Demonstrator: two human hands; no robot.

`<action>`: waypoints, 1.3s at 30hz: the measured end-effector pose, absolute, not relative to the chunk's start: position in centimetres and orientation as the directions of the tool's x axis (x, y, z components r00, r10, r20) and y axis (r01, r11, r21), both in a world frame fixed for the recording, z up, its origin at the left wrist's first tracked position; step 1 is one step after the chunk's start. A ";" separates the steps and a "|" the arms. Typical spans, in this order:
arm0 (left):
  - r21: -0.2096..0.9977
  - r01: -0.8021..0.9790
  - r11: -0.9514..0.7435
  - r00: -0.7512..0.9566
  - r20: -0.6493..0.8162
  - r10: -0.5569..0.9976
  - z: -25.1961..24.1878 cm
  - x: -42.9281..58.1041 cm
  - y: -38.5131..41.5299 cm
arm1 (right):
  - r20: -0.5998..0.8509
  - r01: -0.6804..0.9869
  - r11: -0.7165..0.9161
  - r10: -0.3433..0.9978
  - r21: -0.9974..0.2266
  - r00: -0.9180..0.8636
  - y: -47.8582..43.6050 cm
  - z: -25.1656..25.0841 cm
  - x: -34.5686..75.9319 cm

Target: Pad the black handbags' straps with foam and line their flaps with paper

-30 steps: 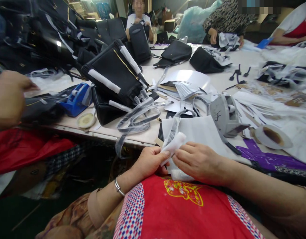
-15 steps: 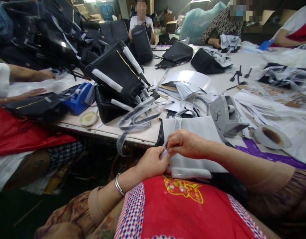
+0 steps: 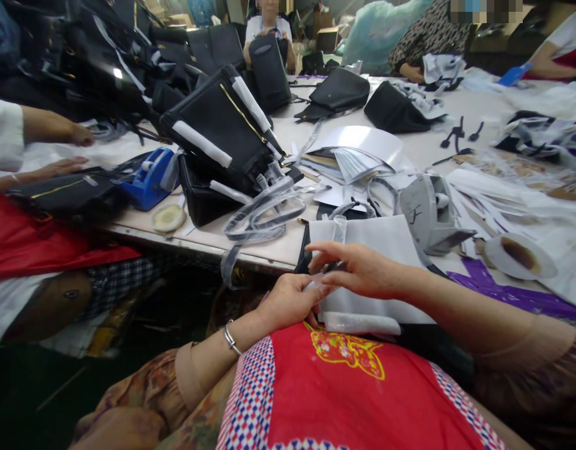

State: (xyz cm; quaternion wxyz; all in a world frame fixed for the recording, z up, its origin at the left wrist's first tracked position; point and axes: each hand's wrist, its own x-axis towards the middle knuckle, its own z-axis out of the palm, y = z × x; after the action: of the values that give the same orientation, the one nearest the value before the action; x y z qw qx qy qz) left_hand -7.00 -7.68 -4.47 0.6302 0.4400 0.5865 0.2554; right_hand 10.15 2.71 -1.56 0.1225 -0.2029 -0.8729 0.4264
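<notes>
A black bag (image 3: 303, 250), mostly covered by a white sheet (image 3: 382, 240), lies at the table's near edge against my red apron. My left hand (image 3: 288, 303) is closed around the bag's left side, where a bit of pale wrapping shows under the thumb. Over that same side hovers my right hand (image 3: 358, 267), its fingers apart and its lower fingertips close to my left thumb. Whether they touch the wrapping is hard to see. Along the bag's near edge runs a white wrapped strip (image 3: 363, 323). A clear-wrapped strap (image 3: 339, 228) lies across the sheet's far end.
A grey tape dispenser (image 3: 426, 215) and a tape roll (image 3: 520, 256) stand to the right. Black bags (image 3: 213, 134) and wrapped straps (image 3: 264, 215) lie left, beside a blue tape dispenser (image 3: 150, 178). A co-worker's hands (image 3: 67, 147) work at far left; other people sit across the table.
My right hand's fingers have gone from a pinch at the bag's left side to spread apart. The left hand keeps its hold. The co-worker's upper hand at left has shifted slightly.
</notes>
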 end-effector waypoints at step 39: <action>0.832 0.010 0.554 0.279 -0.535 0.798 -4.8 -8.4 -7.1 | 0.355 0.101 0.994 0.110 -0.043 -0.928 0.3 -2.8 11.0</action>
State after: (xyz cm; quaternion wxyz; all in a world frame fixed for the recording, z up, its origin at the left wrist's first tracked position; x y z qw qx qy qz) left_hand -8.36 -7.11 -4.76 0.7037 0.3800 0.5311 0.2800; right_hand 10.99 0.32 -2.75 0.1814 -0.0536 -0.9819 0.0119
